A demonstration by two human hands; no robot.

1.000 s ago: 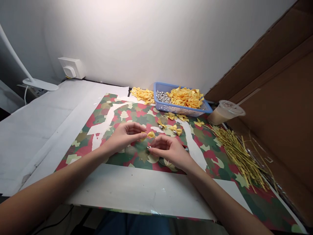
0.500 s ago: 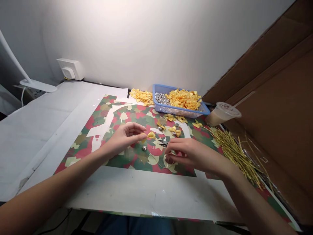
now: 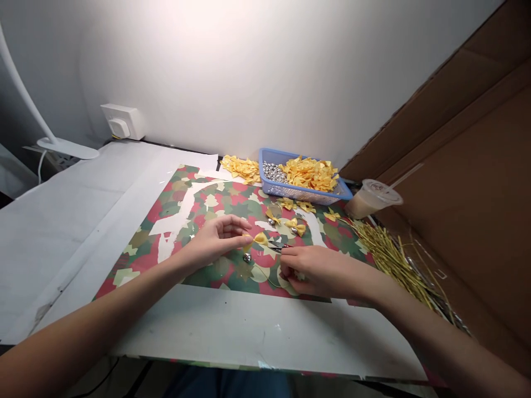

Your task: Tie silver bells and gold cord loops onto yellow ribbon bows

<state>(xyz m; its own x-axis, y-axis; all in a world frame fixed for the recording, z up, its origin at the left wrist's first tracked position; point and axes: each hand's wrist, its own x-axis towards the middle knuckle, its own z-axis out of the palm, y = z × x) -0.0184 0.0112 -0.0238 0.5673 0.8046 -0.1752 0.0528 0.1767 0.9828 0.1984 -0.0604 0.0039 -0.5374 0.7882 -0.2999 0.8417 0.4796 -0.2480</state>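
My left hand (image 3: 218, 237) pinches a small yellow ribbon bow (image 3: 259, 239) just above the patterned red and green paper (image 3: 199, 207). A silver bell (image 3: 247, 257) lies on the paper right below the bow. My right hand (image 3: 319, 270) rests on the paper to the right, fingers curled over a small pair of scissors (image 3: 276, 246) whose dark tip pokes out toward the bow. What the fingers grip is partly hidden.
A blue basket (image 3: 305, 190) with yellow bows and silver bells stands at the back, a loose bow pile (image 3: 241, 166) left of it. Finished bows with bells (image 3: 296, 225) lie nearby. A lidded drink cup (image 3: 371, 198) and gold twist ties (image 3: 394, 257) are at right, beside cardboard.
My right hand let go of the bell, which now lies on the paper, moved right and then closed over the scissors. My left hand kept holding the bow.
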